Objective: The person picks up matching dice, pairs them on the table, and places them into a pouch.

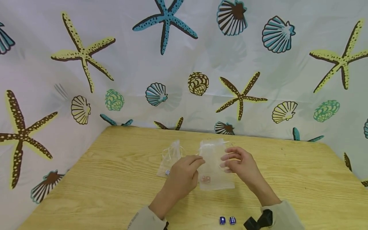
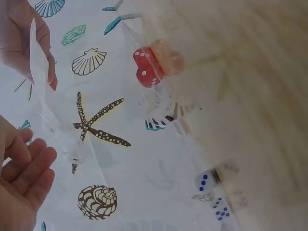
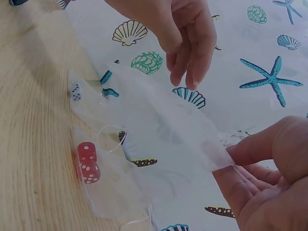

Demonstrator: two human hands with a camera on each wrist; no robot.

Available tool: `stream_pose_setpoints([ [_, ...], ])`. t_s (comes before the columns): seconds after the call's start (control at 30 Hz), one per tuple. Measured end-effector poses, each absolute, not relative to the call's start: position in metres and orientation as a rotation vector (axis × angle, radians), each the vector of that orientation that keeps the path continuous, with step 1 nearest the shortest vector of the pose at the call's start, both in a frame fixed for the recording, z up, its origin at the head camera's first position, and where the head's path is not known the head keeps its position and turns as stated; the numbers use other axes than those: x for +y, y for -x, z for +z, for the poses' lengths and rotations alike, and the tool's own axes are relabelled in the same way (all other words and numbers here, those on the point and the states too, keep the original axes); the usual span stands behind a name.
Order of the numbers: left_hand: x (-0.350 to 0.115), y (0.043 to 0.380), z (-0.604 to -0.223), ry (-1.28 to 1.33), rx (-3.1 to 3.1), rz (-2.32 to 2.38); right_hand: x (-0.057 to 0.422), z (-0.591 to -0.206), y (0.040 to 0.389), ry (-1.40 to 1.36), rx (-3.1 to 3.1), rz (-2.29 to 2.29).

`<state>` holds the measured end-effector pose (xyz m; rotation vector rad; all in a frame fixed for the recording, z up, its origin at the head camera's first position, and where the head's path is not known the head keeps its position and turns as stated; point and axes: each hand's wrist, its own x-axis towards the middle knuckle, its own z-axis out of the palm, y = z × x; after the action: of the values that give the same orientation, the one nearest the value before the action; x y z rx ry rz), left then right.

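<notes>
My right hand (image 1: 244,166) pinches the edge of a sheer white pouch (image 3: 178,120) between thumb and fingers. No dice show inside it. Across from it, my left hand (image 1: 184,174) has its fingers loosely bent beside the pouch, holding nothing. In the right wrist view, the left fingertips (image 3: 192,79) hang just above the pouch. Red dice (image 3: 87,163) lie in another sheer pouch (image 3: 110,197) on the table, partly behind the held one in the head view. A third sheer drawstring pouch (image 1: 172,155), with white dice (image 1: 167,172), stands left of it, partly covered by my left hand.
Two dark blue dice (image 1: 227,220) lie on the wooden table (image 1: 115,179) near its front, left of my right sleeve. Behind the table hangs a white cloth (image 1: 184,64) printed with starfish and shells.
</notes>
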<state>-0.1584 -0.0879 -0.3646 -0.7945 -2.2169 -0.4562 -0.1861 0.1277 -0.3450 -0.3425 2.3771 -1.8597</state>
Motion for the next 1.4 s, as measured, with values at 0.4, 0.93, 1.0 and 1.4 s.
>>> stream_pose_setpoints([
  [0.4, -0.098, 0.169, -0.363, 0.301, -2.313, -1.722, 0.124, -0.341, 0.179, 0.497, 2.361, -1.867],
  [0.93, -0.094, 0.167, -0.36, 0.356, -2.208, -1.818, 0.126, -0.337, 0.176, 0.797, 2.402, -1.761],
  [1.0, -0.092, 0.166, -0.36, 0.398, -2.217, -1.702, 0.127, -0.336, 0.176, 0.807, 2.449, -1.74],
  [1.4, -0.087, 0.161, -0.362, 0.594, -2.167, -1.319, 0.13, -0.33, 0.173, 0.958, 2.621, -1.722],
])
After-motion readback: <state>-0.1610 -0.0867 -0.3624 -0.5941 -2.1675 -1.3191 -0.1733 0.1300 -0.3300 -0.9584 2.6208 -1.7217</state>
